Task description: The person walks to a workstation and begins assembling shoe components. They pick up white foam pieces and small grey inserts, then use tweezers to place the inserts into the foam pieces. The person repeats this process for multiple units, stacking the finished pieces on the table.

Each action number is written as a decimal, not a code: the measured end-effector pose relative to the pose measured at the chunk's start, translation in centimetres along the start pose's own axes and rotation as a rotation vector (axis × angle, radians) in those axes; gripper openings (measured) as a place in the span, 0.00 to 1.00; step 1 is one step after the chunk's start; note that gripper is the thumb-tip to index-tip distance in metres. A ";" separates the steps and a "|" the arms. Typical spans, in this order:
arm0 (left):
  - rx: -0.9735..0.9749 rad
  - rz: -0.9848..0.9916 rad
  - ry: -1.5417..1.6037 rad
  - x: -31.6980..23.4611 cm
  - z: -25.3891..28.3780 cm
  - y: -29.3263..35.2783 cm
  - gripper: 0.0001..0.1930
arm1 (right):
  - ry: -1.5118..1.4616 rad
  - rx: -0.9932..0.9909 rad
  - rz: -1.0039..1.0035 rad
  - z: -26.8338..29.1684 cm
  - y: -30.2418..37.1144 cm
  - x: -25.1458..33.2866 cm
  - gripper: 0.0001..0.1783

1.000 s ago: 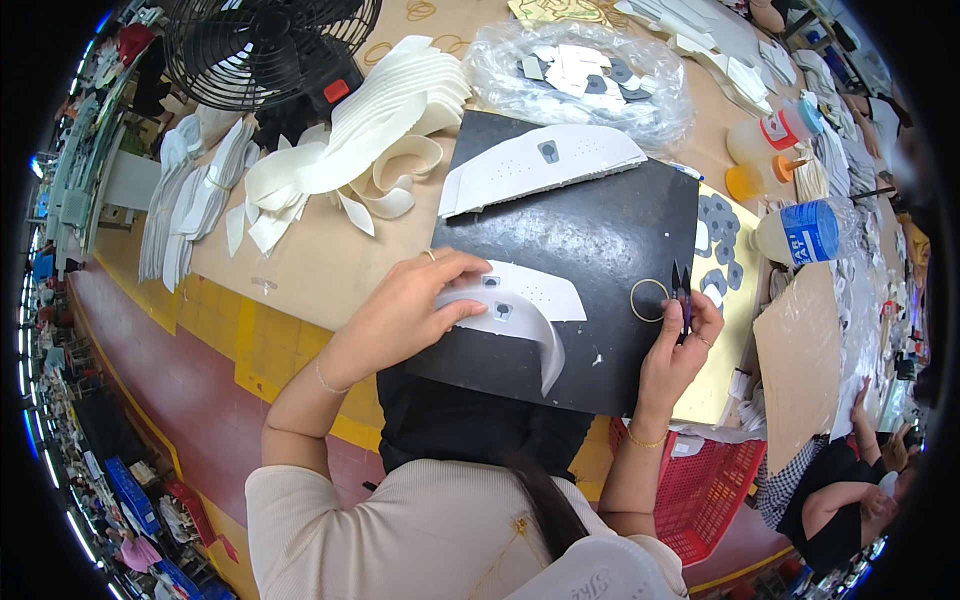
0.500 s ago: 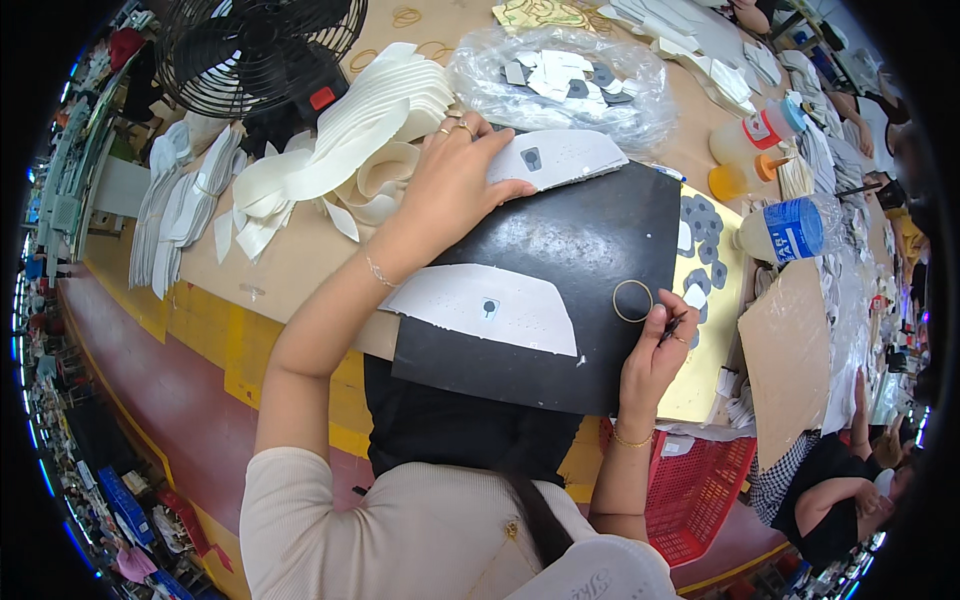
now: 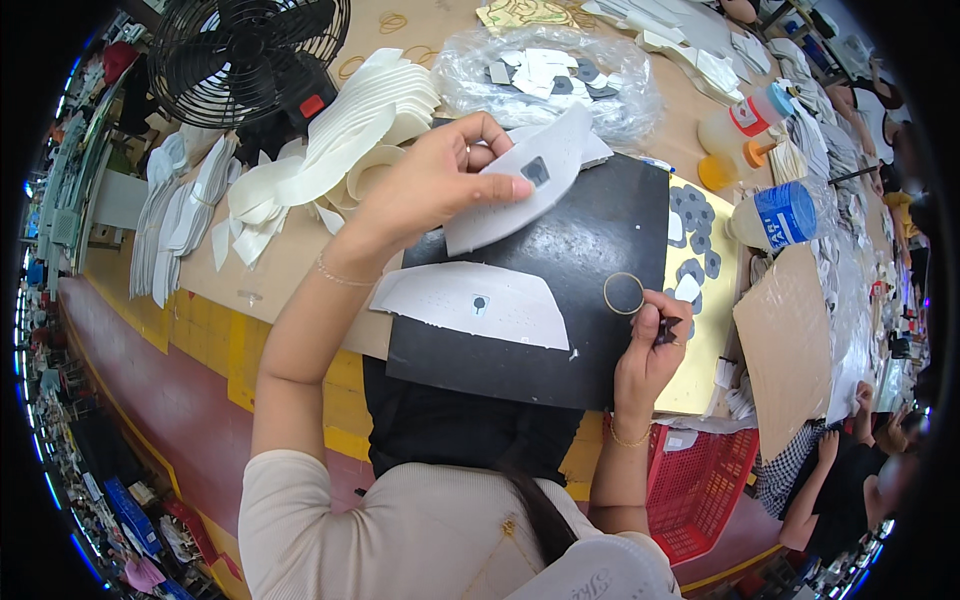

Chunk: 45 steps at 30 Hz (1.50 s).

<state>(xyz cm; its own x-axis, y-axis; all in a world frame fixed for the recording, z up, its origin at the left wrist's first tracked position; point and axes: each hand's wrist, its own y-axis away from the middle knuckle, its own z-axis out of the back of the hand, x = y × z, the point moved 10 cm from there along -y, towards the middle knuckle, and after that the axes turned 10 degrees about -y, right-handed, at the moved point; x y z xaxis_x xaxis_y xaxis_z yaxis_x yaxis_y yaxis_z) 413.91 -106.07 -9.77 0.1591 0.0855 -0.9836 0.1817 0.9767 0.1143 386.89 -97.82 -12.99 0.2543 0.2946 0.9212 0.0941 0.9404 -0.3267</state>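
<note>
My left hand (image 3: 440, 180) pinches a pale shoe-upper-like cut piece (image 3: 515, 190) between thumb and fingers. The piece carries a dark, roughly square patch and is raised at a tilt above a black mat (image 3: 520, 380). Behind it, at the mat's far edge, part of more pale pieces (image 3: 596, 149) shows. A similar flat piece (image 3: 520, 305) with a small dark mark lies on the near part of the mat. My right hand (image 3: 648, 350) is closed on a small dark object (image 3: 667, 330), mostly hidden. A tan rubber band (image 3: 608, 297) is at its fingertips; whether held is unclear.
A yellow board (image 3: 685, 390) with grey patches lies right of the mat, beside bottles (image 3: 785, 215) and cardboard (image 3: 785, 350). Beyond the mat are a plastic bag of patches (image 3: 640, 105), cream strips (image 3: 350, 130) and a black fan (image 3: 245, 50). A red basket (image 3: 700, 500) stands below.
My left hand has lifted a pale piece at the mat's far edge and tilted it up toward me. The right hand has hardly moved.
</note>
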 end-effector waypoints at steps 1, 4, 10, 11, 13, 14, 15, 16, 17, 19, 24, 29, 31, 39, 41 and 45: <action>0.059 0.014 0.126 -0.2 -0.7 0.7 0.16 | 0.025 -0.012 0.103 0.0 0.0 1.6 0.07; 0.148 0.022 0.341 -1.1 -2.8 2.8 0.20 | 0.062 -0.040 0.326 -1.0 0.1 6.1 0.21; 0.253 0.083 0.448 -2.1 -5.8 6.3 0.20 | 0.109 -0.095 0.557 -2.2 -0.2 11.1 0.29; 0.264 0.094 0.465 -2.2 -6.1 6.7 0.20 | 0.115 -0.108 0.593 -2.3 0.0 11.5 0.28; 0.287 0.118 0.498 -2.4 -6.8 7.4 0.20 | 0.115 -0.114 0.615 -2.3 0.4 11.7 0.23; 0.300 0.121 0.520 -2.2 -7.0 7.7 0.20 | 0.114 -0.108 0.626 -2.4 0.6 11.8 0.21; 0.313 0.145 0.524 -2.1 -7.3 8.0 0.19 | 0.110 -0.082 0.636 -2.5 0.7 12.0 0.19; 0.325 0.168 0.529 -2.0 -7.6 8.3 0.19 | 0.105 -0.055 0.645 -2.6 0.8 12.1 0.17; 0.341 0.192 0.535 -2.0 -7.9 8.5 0.19 | 0.109 -0.041 0.629 -2.6 0.8 12.1 0.19; 0.327 0.212 0.457 -2.1 -7.9 8.9 0.19 | 0.117 -0.013 0.597 -2.6 0.8 12.3 0.24; 0.114 -0.384 -0.068 -4.8 -6.2 9.5 0.19 | -0.119 0.082 0.415 -3.0 0.1 11.3 0.15; 0.089 -0.626 -0.071 -6.2 -6.3 10.3 0.19 | -0.355 0.219 0.184 -4.2 0.4 9.7 0.11; 0.120 -0.559 0.044 -5.7 -6.7 10.4 0.19 | -0.346 0.221 0.192 -4.3 0.5 9.8 0.12; -0.144 -0.788 -0.405 -7.4 -5.6 13.0 0.20 | -0.336 0.029 -0.047 -0.9 1.3 8.6 0.30; -0.197 -0.847 -0.427 -7.5 -5.7 13.6 0.21 | -0.332 0.093 -0.016 -1.0 2.2 9.2 0.30; -0.231 -0.890 -0.568 -7.6 -5.8 14.5 0.22 | -0.104 0.243 0.142 -2.2 3.1 11.7 0.30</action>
<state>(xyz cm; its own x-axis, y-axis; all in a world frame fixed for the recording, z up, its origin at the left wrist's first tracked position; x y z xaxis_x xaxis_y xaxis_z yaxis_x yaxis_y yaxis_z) 409.73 -91.39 -1.47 0.4978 -0.7190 -0.4850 0.2768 0.6617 -0.6968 392.29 -91.82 -3.74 0.1472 0.4298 0.8908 -0.1720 0.8980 -0.4049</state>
